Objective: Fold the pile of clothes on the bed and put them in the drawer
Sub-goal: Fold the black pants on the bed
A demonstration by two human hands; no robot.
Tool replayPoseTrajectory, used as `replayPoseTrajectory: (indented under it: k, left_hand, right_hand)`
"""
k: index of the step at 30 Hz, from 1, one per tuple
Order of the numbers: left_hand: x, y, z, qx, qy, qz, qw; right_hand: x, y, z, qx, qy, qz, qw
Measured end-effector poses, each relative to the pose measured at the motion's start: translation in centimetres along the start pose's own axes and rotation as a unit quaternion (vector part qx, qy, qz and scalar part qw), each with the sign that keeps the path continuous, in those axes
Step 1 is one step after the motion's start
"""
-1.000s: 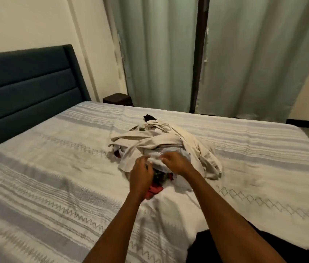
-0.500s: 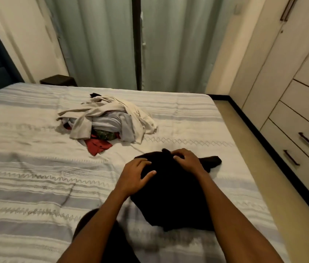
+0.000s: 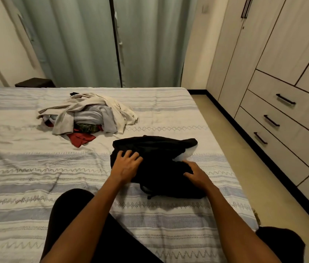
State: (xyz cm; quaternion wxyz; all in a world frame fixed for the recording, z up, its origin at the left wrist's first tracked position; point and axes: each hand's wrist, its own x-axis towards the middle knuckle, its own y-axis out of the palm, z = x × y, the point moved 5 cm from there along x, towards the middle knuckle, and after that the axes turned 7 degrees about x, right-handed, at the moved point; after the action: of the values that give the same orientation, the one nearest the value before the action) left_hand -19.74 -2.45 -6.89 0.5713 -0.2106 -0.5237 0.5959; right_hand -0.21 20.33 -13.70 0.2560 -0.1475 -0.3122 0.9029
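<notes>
Pile of clothes (image 3: pixel 87 114): lying on bed (image 3: pixel 17 177), left of and behind garment (image 3: pixel 155 158)
Hands: resting on garment
Drawers (image 3: pixel 282 118): standing right of bed

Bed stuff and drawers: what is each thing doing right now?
black garment: spread flat on the bed, not yet folded
left hand: open, pressing on the garment
right hand: open, resting on the garment
pile of clothes: heaped, unfolded
drawers: all closed
curtains: drawn shut

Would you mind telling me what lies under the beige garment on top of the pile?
Under the beige garment show a light blue-grey piece, a dark patterned one and a red one. Anything deeper is covered.
</notes>
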Motion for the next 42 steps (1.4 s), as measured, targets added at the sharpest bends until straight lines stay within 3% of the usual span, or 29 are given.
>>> replayPoseTrajectory:
  k: [3, 7, 11, 14, 17, 19, 22, 24, 26, 28, 30, 34, 36, 39, 42]
  left_hand:
    - [1.5, -0.5, 3.1, 0.002, -0.093, 0.029, 0.995]
    - [1.0, -0.6, 8.5, -0.055, -0.241, 0.065, 0.967]
    - [-2.3, -0.2, 13.6, -0.167, -0.450, 0.054, 0.876]
    - [-4.8, 1.3, 14.7, -0.237, -0.502, 0.086, 0.827]
    - [-6.3, 2.0, 14.2, -0.299, -0.489, 0.100, 0.814]
    - [-7.0, 2.1, 14.2, -0.294, -0.488, 0.113, 0.814]
    - [-6.6, 0.8, 14.2, -0.245, -0.453, 0.044, 0.856]
    - [-4.9, -0.6, 13.8, -0.228, -0.401, -0.031, 0.887]
    - [-1.9, -1.5, 12.8, -0.262, -0.329, -0.050, 0.906]
    - [1.8, -1.6, 11.2, -0.345, -0.241, 0.017, 0.907]
    - [4.9, -1.5, 9.0, -0.393, -0.160, 0.132, 0.896]
    - [8.3, -1.6, 5.2, -0.361, 0.000, 0.291, 0.886]
    - [8.8, -1.4, 4.9, -0.349, 0.004, 0.368, 0.862]
    - [8.2, -1.3, 6.0, -0.350, -0.068, 0.456, 0.816]
    - [6.8, -0.1, 6.9, -0.295, -0.081, 0.496, 0.812]
  right_hand:
    - [0.2, -0.9, -0.2, 0.037, 0.046, 0.012, 0.998]
    - [0.1, 0.2, 1.1, 0.074, 0.100, 0.124, 0.984]
    - [1.0, 3.2, 3.4, 0.076, 0.043, 0.141, 0.986]
    - [2.2, 6.8, 6.2, 0.044, -0.055, 0.129, 0.989]
    - [3.2, 9.7, 8.4, 0.055, -0.074, 0.139, 0.986]
    - [3.6, 10.5, 9.3, 0.141, -0.042, 0.118, 0.982]
    - [3.4, 10.6, 10.6, 0.308, 0.007, 0.082, 0.948]
    - [3.4, 10.2, 11.4, 0.383, 0.011, 0.059, 0.922]
    - [3.4, 9.6, 12.6, 0.447, 0.000, 0.044, 0.893]
    - [3.6, 8.9, 14.1, 0.471, -0.011, 0.047, 0.881]
    - [3.9, 8.6, 15.3, 0.471, -0.017, 0.063, 0.880]
    - [3.5, 8.8, 16.1, 0.511, -0.038, 0.086, 0.855]
    - [3.2, 9.2, 15.8, 0.532, -0.039, 0.112, 0.838]
    - [2.7, 9.6, 15.3, 0.550, -0.056, 0.124, 0.824]
    - [2.6, 9.1, 13.3, 0.487, -0.032, -0.012, 0.873]
